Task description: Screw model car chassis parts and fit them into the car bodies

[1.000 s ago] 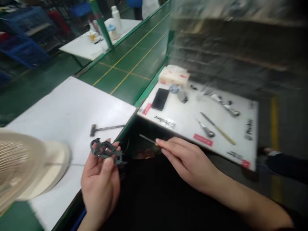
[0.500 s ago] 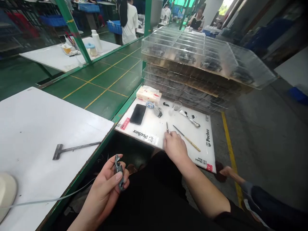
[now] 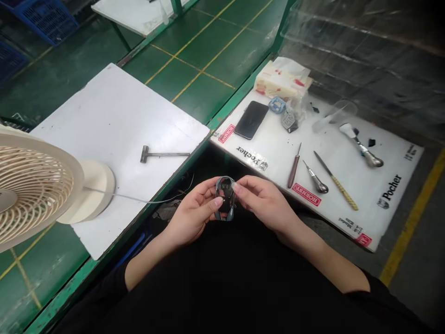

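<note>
A small dark grey curved part (image 3: 225, 213) is held over my lap, between both hands. My left hand (image 3: 194, 211) grips its left side, thumb on the front. Closed on its upper right edge are the thumb and fingers of my right hand (image 3: 264, 199). On the board to the right lie a screwdriver-like tool with a dark red handle (image 3: 294, 171), a silver-handled pointed tool (image 3: 315, 178) and a file with a yellow handle (image 3: 342, 191). A metal hammer-shaped tool (image 3: 163, 154) rests on the white table to the left.
A beige fan (image 3: 38, 185) stands at the left, its cord (image 3: 139, 200) trailing towards my lap. The white board (image 3: 271, 148) also bears a phone (image 3: 251, 119), a tissue pack (image 3: 278, 83), a plastic cup and a brush. Stacked clear trays (image 3: 344, 46) rise behind.
The view has swung down and left, bringing the fan into sight. My right hand has left the tools on the board and come to the grey part, which now faces me.
</note>
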Tool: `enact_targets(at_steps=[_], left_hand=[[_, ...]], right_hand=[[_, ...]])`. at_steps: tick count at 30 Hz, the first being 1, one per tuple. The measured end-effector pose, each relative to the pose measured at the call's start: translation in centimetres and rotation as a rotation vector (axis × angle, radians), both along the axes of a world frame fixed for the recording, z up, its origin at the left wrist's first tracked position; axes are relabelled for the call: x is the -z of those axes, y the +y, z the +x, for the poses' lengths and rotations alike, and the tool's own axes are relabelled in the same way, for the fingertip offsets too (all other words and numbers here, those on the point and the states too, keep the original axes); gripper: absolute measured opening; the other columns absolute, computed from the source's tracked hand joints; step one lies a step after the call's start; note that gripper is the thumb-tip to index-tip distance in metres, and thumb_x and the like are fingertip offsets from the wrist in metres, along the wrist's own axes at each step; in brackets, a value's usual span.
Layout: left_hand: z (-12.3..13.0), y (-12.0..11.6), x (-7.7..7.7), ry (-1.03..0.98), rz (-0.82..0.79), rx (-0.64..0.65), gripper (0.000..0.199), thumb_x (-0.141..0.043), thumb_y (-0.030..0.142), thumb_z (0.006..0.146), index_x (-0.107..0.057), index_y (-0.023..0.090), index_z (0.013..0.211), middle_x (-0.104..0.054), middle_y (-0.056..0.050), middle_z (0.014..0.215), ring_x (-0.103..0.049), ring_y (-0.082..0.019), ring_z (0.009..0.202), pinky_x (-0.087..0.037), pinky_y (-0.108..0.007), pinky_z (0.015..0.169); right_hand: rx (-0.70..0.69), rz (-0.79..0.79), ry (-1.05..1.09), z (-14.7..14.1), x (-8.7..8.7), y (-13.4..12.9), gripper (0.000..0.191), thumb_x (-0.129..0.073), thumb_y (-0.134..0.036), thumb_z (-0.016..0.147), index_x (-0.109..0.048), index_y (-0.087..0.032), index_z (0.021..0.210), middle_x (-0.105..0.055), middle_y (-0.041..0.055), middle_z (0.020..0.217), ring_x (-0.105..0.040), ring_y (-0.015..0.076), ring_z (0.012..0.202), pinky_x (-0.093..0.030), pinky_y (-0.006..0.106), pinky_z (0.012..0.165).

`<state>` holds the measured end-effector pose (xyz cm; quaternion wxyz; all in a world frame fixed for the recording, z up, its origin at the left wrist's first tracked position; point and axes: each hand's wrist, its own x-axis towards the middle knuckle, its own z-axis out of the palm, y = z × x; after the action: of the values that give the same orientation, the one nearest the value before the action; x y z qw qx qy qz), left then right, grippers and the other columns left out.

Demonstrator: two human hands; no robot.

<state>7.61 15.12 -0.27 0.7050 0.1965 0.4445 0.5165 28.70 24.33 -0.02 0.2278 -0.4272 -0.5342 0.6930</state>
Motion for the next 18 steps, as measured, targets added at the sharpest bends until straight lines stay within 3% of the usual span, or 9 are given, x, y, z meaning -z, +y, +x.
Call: enact_targets(at_steps=[11,18], left_hand=[[-1.2,-0.8,-0.2,0.063,-0.040,0.027,0.054,-0.099,0.027,0.099,-0.081,0.022,0.149,-0.084,-0.010,0.121,-0.082,-0.022,0.100,-0.073,-0.028,0.075],[-1.3,-0.7,0.2,0.075,-0.036,0.080,0.051,-0.100,0.026,0.098,-0.081,0.021,0.146,-0.084,-0.007,0.118,-0.082,-0.021,0.098,-0.076,-0.031,0.076]], right_hand=[[-0.128,-0.048,-0.010,-0.3,0.3,0.4,0.051,-0.089,-0.071,0.099,-0.081,-0.021,0.094,-0.062,-0.0019,0.072,-0.051,0.0154,0.068,-0.040,0.029,0.061],[-0.170,-0.143,0.077,0.0,1.5,0.3,0.054,-0.091,-0.069,0.098,-0.071,-0.021,0.085,-0.059,-0.0037,0.068,-0.046,0.0119,0.062,-0.033,0.026,0.056]])
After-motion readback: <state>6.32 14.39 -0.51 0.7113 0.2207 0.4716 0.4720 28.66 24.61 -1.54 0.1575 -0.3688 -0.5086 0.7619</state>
